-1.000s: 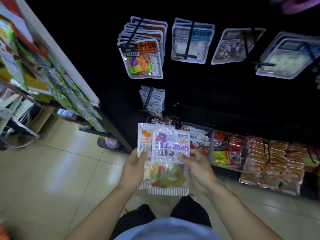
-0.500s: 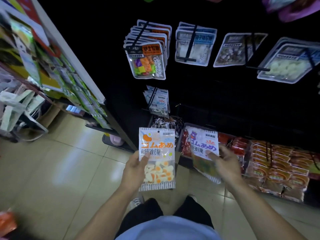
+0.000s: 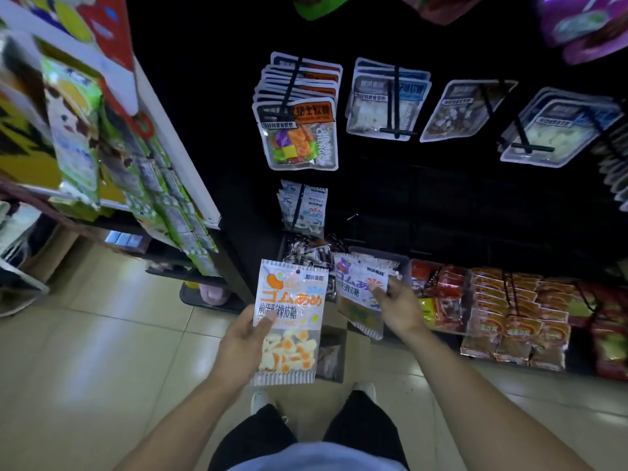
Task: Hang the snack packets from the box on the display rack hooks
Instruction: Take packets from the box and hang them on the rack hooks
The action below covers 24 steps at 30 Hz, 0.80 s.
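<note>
The floor (image 3: pixel 102 351) is laid with pale beige glossy tiles, divided by thin dark grout lines, and soft patches of overhead light are reflected in them. A black back panel (image 3: pixel 441 205) fills the upper middle and right and is left very dark. On the left a shelving unit (image 3: pixel 176 144) with a white edge is seen, tilted by the wide lens and packed with green and yellow goods. A low shelf (image 3: pixel 509 317) of red and orange packs runs along the right.
</note>
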Motion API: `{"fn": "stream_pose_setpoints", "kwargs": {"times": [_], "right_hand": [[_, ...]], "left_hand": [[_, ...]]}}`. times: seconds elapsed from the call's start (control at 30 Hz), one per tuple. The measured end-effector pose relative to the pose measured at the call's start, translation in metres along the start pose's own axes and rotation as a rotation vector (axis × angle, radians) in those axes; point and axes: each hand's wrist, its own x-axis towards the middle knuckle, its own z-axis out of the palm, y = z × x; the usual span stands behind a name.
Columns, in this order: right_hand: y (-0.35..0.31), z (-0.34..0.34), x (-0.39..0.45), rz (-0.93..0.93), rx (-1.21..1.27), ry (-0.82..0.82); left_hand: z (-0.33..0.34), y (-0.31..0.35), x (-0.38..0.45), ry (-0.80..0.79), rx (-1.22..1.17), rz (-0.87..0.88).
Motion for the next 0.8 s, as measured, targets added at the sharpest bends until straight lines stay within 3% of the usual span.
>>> {"fn": "stream_pose_setpoints", "kwargs": {"times": [0.47, 0.8], "right_hand": [[-0.002, 0.008, 0.042, 0.155, 0.188, -0.22], [0.0, -0.008, 0.089, 0.024, -0.076, -0.122]], "left_hand": [[0.009, -0.031, -0.003, 0.232, -0.125, -0.176], [0.023, -0.024, -0.017, 0.3, -0.215, -0.197]]}}
